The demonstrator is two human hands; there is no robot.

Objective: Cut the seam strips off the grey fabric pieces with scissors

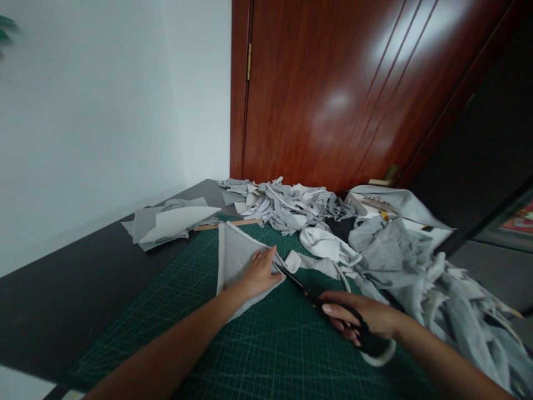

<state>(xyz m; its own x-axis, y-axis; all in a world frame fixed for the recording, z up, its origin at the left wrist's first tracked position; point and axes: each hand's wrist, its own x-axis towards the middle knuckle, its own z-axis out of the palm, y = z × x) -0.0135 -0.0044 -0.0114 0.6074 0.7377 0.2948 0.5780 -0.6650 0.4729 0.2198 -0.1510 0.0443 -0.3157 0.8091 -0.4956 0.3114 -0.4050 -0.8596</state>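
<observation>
A grey cloth piece (235,253) with a pale border lies on the green cutting mat (266,350). My left hand (260,272) rests on its right part, with fingers stretched out and the thumb apart. My right hand (353,316) is closed around the black handles of a pair of scissors (297,282). The blades point up and left, their tips at the right corner of the cloth beside my left thumb. Whether the tips are around the cloth edge I cannot tell. A pale strip (314,263) lies just beyond the blades.
Grey and white fabric scraps (287,200) are heaped at the back. More grey fabric (453,311) is piled along the right. Stacked cloth pieces (166,222) lie at left on the dark table (104,272). A wooden ruler-like strip (245,222) lies at the mat's far edge.
</observation>
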